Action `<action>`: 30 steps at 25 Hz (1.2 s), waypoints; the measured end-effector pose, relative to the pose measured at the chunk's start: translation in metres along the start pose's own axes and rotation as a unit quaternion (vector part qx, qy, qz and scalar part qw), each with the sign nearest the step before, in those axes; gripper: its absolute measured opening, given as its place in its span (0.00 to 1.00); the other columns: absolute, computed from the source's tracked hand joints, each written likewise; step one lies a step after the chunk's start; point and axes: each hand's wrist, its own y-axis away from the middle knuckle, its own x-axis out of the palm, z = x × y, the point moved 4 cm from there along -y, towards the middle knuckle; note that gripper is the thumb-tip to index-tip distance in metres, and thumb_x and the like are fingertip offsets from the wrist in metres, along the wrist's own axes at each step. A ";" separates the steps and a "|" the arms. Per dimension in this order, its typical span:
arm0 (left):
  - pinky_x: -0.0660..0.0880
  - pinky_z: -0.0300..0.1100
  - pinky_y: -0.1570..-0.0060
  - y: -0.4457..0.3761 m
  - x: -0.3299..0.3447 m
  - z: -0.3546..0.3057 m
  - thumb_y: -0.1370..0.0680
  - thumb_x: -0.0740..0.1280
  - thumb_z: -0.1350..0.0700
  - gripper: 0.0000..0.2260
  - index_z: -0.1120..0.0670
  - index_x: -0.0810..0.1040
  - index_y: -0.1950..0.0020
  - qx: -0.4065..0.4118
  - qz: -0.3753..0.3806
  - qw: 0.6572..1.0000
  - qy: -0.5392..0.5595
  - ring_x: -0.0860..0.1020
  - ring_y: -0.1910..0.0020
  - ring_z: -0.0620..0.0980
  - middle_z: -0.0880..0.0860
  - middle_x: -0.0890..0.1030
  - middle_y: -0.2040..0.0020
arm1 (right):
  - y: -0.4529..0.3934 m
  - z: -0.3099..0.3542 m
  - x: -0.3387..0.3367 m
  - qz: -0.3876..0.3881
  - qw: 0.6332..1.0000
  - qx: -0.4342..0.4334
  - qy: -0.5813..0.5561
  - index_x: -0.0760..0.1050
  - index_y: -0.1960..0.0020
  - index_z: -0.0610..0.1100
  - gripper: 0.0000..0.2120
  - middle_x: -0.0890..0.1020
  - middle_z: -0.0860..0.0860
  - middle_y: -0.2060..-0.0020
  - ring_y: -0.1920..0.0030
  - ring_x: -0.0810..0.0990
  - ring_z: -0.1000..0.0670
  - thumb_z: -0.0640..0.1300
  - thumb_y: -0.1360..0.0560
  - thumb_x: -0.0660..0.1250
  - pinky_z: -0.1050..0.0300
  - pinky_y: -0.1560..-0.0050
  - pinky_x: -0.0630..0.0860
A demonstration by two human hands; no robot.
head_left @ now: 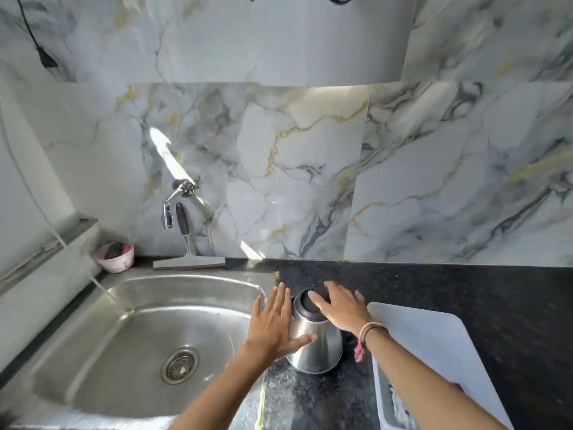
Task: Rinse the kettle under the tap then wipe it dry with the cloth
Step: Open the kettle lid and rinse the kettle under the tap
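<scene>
Both hands on kettle (314,339), upright on table (434,293).
Left hand (273,324) flat, fingers spread, at 9 o'clock side; right hand (339,307) splayed over lid; neither grip closed.

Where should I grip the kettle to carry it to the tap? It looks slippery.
Judging by its shape, grip the kettle around its narrower upper body, one hand from each side: it stands upright and tapers toward the black lid. No handle shows from here.

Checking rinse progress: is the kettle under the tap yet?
No, the kettle stands on the black counter right of the sink, away from the tap.
</scene>
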 end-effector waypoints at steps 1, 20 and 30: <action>0.44 0.62 0.18 -0.003 0.005 -0.002 0.27 0.50 0.21 0.54 0.59 0.39 0.17 0.004 0.008 1.000 -0.002 0.41 0.16 0.56 0.59 0.39 0.15 | 0.000 0.001 0.002 -0.021 1.000 0.014 0.012 0.72 0.32 0.47 0.34 0.78 0.45 0.32 0.30 0.73 0.42 0.71 0.24 0.53 0.40 0.30 0.63; 0.49 0.60 0.18 -0.006 0.025 -0.005 0.33 0.41 0.19 0.58 0.61 0.46 0.17 -0.010 -0.044 0.998 -0.034 0.44 0.16 0.58 0.62 0.42 0.16 | -0.009 -0.040 -0.020 0.184 0.908 -0.081 -0.368 0.78 0.44 0.44 0.22 0.84 0.50 0.51 0.46 0.80 0.50 0.45 0.37 0.73 0.42 0.31 0.69; 0.46 0.60 0.18 -0.004 0.027 -0.006 0.32 0.42 0.18 0.58 0.60 0.44 0.17 -0.022 -0.043 0.998 -0.036 0.43 0.16 0.58 0.61 0.40 0.16 | -0.003 -0.039 -0.007 -0.116 0.976 -0.162 -0.089 0.69 0.43 0.53 0.22 0.84 0.51 0.53 0.54 0.85 0.42 0.64 0.31 0.67 0.44 0.53 0.82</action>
